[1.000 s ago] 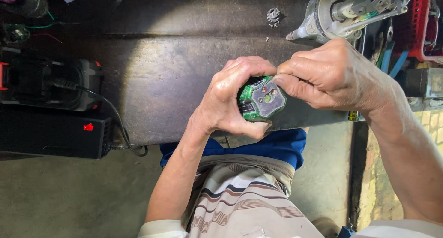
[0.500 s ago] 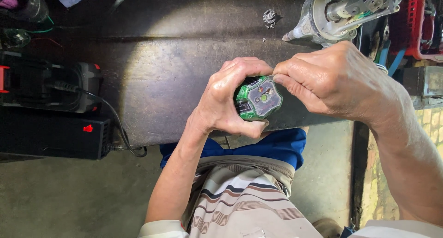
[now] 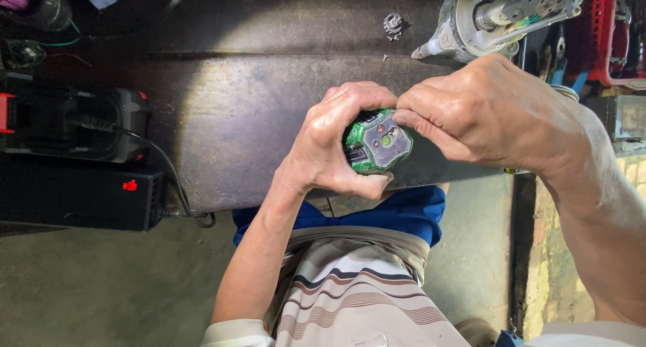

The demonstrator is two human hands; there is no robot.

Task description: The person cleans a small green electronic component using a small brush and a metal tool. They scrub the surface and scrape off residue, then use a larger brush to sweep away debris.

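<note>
Our left hand (image 3: 330,145) wrapped tight around a green circuit board (image 3: 378,142), our right hand (image 3: 484,115) fingertips pinching its top edge, above the dark metal bench (image 3: 235,118)

A small round green part (image 3: 377,142) with a grey face and tiny coloured dots sits face up, held above the dark counter (image 3: 235,118).

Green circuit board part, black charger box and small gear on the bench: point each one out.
green circuit board part (image 3: 380,142), head view, on its grey octagonal face.
black charger box (image 3: 81,199), head view, on its top.
small gear (image 3: 393,25), head view, on its middle.
</note>
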